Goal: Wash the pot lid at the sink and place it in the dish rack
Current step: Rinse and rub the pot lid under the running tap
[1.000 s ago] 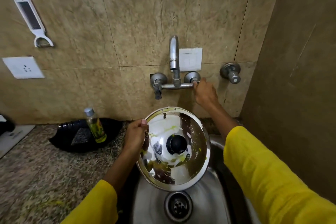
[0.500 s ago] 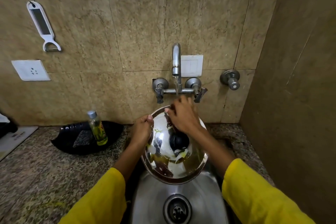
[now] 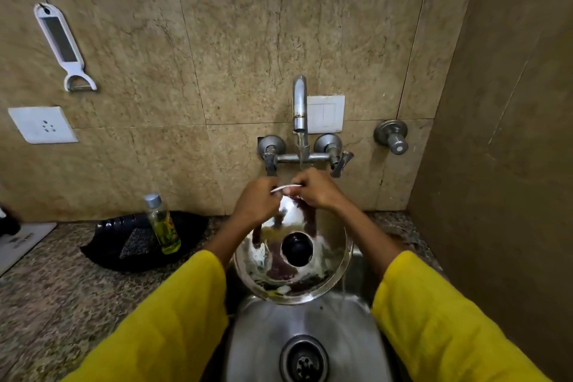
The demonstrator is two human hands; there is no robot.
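A speckled granite counter [image 3: 62, 298] fills the lower left of the frame. On it lies a black tray [image 3: 102, 250] at centre left, and a white board [image 3: 21, 245] sits at the left edge.

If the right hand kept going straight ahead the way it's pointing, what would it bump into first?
The right hand grips the lid's far rim, pointing up and left toward the wall. Likely first: the falling water stream, then the tap's crossbar just beyond, though depth is hard to judge.
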